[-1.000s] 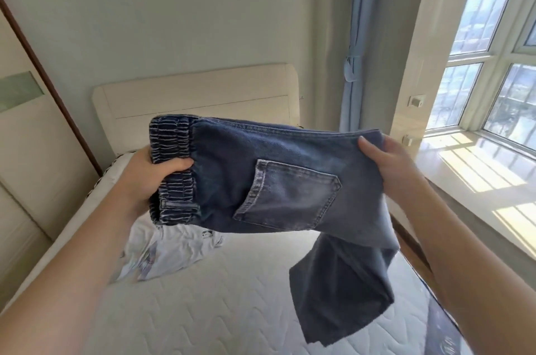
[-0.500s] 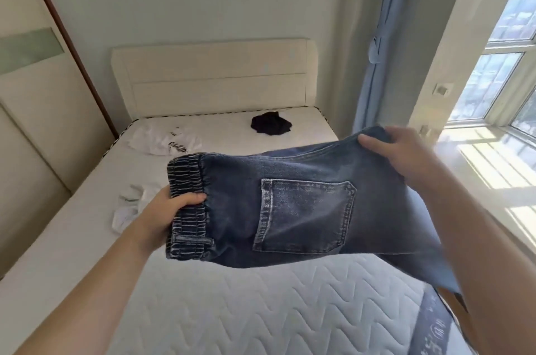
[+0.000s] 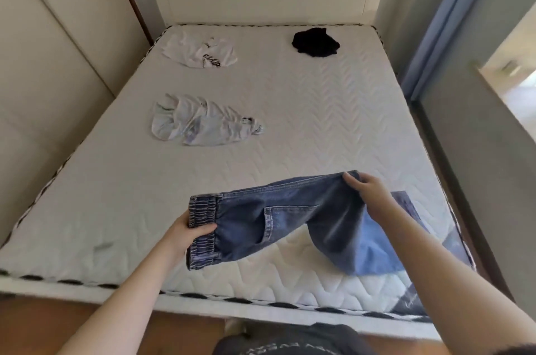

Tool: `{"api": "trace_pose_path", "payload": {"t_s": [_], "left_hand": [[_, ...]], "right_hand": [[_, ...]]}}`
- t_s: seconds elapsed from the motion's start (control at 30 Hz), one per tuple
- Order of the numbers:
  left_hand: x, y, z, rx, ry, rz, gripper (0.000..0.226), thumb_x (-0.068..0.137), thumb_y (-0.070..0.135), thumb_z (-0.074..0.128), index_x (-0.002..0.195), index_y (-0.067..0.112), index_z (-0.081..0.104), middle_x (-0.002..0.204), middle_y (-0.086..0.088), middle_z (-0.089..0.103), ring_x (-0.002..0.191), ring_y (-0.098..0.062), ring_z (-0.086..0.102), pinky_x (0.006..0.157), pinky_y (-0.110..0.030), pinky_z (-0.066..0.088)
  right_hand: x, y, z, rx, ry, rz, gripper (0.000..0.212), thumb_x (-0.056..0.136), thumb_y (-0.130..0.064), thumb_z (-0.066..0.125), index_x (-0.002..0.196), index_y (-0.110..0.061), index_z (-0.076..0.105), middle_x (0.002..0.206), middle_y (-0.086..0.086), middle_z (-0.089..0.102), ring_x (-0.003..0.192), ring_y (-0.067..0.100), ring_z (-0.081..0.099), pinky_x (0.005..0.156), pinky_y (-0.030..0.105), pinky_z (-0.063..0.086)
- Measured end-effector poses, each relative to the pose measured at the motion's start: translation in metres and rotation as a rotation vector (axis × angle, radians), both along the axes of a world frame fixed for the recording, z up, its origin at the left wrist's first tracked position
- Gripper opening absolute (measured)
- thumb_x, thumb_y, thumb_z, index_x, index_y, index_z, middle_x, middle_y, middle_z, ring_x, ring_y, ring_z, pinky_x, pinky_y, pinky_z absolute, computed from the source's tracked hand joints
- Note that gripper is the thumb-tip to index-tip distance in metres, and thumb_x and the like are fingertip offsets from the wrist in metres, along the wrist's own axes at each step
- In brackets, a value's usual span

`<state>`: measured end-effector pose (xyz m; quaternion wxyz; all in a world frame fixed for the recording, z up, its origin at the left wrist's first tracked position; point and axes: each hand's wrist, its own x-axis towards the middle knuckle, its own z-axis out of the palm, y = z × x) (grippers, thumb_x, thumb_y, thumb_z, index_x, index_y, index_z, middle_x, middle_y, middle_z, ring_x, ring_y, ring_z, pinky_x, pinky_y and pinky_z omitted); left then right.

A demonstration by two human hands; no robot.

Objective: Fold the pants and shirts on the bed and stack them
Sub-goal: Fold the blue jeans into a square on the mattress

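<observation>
While held above bed [image 3: 319,122] | L hand [image 3: 185,234] fingers pinch jeans [image 3: 290,218] waistband | R hand [image 3: 368,190] fingers pinch leg

The quilted white bed [image 3: 333,111] carries two crumpled white shirts [image 3: 200,51] [image 3: 200,122] and a black garment [image 3: 315,42].

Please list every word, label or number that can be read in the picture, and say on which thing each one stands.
White shirt at the far left of the bed: dark block letters, partly folded under, too blurred to read.
Mattress corner label: script text, too small to read.
Person's dark top: pale letters, upside down, unreadable.
Jeans, crumpled shirt: no text seen.
</observation>
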<state>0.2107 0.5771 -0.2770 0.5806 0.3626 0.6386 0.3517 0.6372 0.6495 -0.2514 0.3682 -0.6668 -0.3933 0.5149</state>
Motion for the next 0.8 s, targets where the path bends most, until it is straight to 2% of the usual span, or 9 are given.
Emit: {"api": "trace_pose_path", "payload": {"t_s": [0.1, 0.17, 0.23, 0.27, 0.33, 0.43, 0.57, 0.67, 0.8], "left_hand": [[-0.017, -0.017, -0.014, -0.068, -0.007, 0.062, 0.038, 0.082, -0.001, 0.072, 0.116, 0.011, 0.061, 0.105, -0.015, 0.074, 0.097, -0.036, 0.07, 0.08, -0.044, 0.057], [-0.031, -0.028, -0.023, -0.105, 0.002, 0.101, 0.036, 0.083, 0.0, 0.071, 0.117, 0.011, 0.061, 0.105, -0.017, 0.073, 0.096, -0.038, 0.07, 0.082, -0.048, 0.056], [-0.046, -0.038, -0.031, -0.143, 0.015, 0.118, 0.035, 0.084, 0.003, 0.072, 0.116, 0.013, 0.061, 0.104, -0.018, 0.073, 0.094, -0.038, 0.07, 0.083, -0.05, 0.057], [-0.054, -0.043, -0.035, -0.16, 0.02, 0.125, 0.035, 0.084, 0.005, 0.073, 0.115, 0.014, 0.061, 0.103, -0.017, 0.073, 0.093, -0.038, 0.071, 0.083, -0.052, 0.057], [-0.069, -0.051, -0.042, -0.184, 0.026, 0.145, 0.032, 0.084, 0.007, 0.074, 0.112, 0.017, 0.062, 0.102, -0.016, 0.074, 0.092, -0.037, 0.071, 0.083, -0.053, 0.057], [-0.102, -0.062, -0.054, -0.227, 0.019, 0.182, 0.032, 0.083, 0.01, 0.075, 0.11, 0.021, 0.063, 0.098, -0.013, 0.075, 0.088, -0.034, 0.072, 0.076, -0.048, 0.059], [-0.153, -0.068, -0.076, -0.282, 0.013, 0.199, 0.033, 0.083, 0.012, 0.076, 0.111, 0.023, 0.063, 0.095, -0.009, 0.076, 0.086, -0.031, 0.073, 0.071, -0.042, 0.058], [-0.203, -0.064, -0.089, -0.319, 0.01, 0.18, 0.032, 0.083, 0.017, 0.077, 0.111, 0.027, 0.063, 0.097, -0.008, 0.076, 0.085, -0.028, 0.074, 0.072, -0.043, 0.058], [-0.281, -0.041, -0.097, -0.316, 0.091, 0.169, 0.029, 0.082, 0.024, 0.077, 0.103, 0.037, 0.062, 0.097, -0.001, 0.076, 0.087, -0.022, 0.073, 0.074, -0.04, 0.057]], "right_hand": [[-0.017, 0.007, -0.018, 0.007, -0.164, 0.069, 0.038, 0.082, -0.042, 0.076, 0.066, -0.008, 0.066, 0.055, -0.002, 0.058, 0.048, 0.007, 0.051, 0.043, 0.018, 0.037], [-0.031, 0.011, -0.028, 0.012, -0.307, 0.163, 0.047, 0.082, -0.045, 0.075, 0.059, -0.007, 0.056, 0.053, -0.003, 0.044, 0.05, 0.009, 0.039, 0.047, 0.025, 0.029], [-0.048, 0.013, -0.039, 0.007, -0.387, 0.243, 0.047, 0.083, -0.046, 0.073, 0.056, -0.013, 0.053, 0.049, -0.009, 0.042, 0.051, 0.009, 0.039, 0.05, 0.027, 0.03], [-0.058, 0.013, -0.044, 0.0, -0.394, 0.259, 0.045, 0.084, -0.045, 0.072, 0.057, -0.013, 0.057, 0.047, -0.011, 0.046, 0.052, 0.008, 0.042, 0.05, 0.025, 0.032], [-0.077, 0.01, -0.052, -0.026, -0.397, 0.284, 0.04, 0.085, -0.046, 0.07, 0.067, -0.011, 0.066, 0.054, -0.01, 0.057, 0.057, 0.009, 0.05, 0.054, 0.025, 0.037], [-0.123, 0.01, -0.068, -0.074, -0.38, 0.334, 0.036, 0.089, -0.047, 0.066, 0.079, -0.013, 0.071, 0.074, 0.001, 0.069, 0.074, 0.018, 0.061, 0.065, 0.031, 0.044], [-0.191, 0.015, -0.089, -0.111, -0.376, 0.324, 0.043, 0.094, -0.045, 0.061, 0.094, -0.003, 0.071, 0.091, 0.014, 0.073, 0.087, 0.026, 0.065, 0.081, 0.038, 0.049], [-0.245, 0.02, -0.104, -0.138, -0.404, 0.35, 0.042, 0.095, -0.044, 0.059, 0.097, -0.004, 0.071, 0.095, 0.012, 0.073, 0.092, 0.026, 0.065, 0.079, 0.035, 0.045], [-0.324, 0.038, -0.119, -0.189, -0.434, 0.383, 0.041, 0.095, -0.043, 0.059, 0.103, -0.005, 0.072, 0.1, 0.012, 0.073, 0.099, 0.029, 0.064, 0.086, 0.037, 0.046]]}}
